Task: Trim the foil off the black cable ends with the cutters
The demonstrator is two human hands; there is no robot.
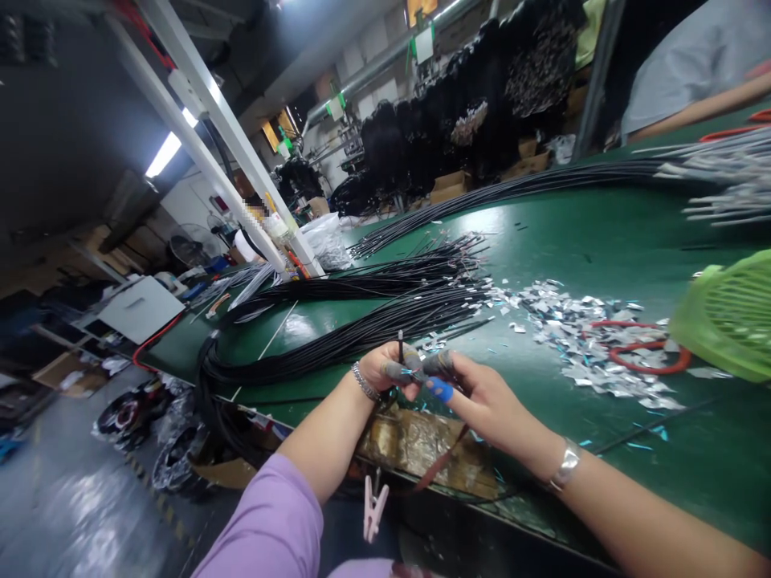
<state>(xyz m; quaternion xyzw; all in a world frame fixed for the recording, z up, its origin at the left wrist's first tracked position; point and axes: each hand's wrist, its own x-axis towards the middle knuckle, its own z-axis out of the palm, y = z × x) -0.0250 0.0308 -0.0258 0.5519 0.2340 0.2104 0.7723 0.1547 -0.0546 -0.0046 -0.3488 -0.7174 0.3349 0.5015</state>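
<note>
My left hand [393, 371] is closed on a black cable [401, 347], a short length of which sticks up past the fingers. Pressed up against it, my right hand [479, 395] pinches the thin wires [410, 372] at the cable's end, though the fingertips partly hide them. Grey covers wrap fingertips on both hands, and a blue cover [439, 389] is on my right thumb. Just behind the hands lies a thick bundle of black cables [337, 341], its cut ends pointing right.
Silvery foil scraps [572, 329] and a red looped cord [654, 365] lie on the green table [518, 245]. A green basket [728, 313] stands at right. A pink clothespin [374, 507] hangs at the front edge. Another person's arm [704, 108] reaches in at upper right.
</note>
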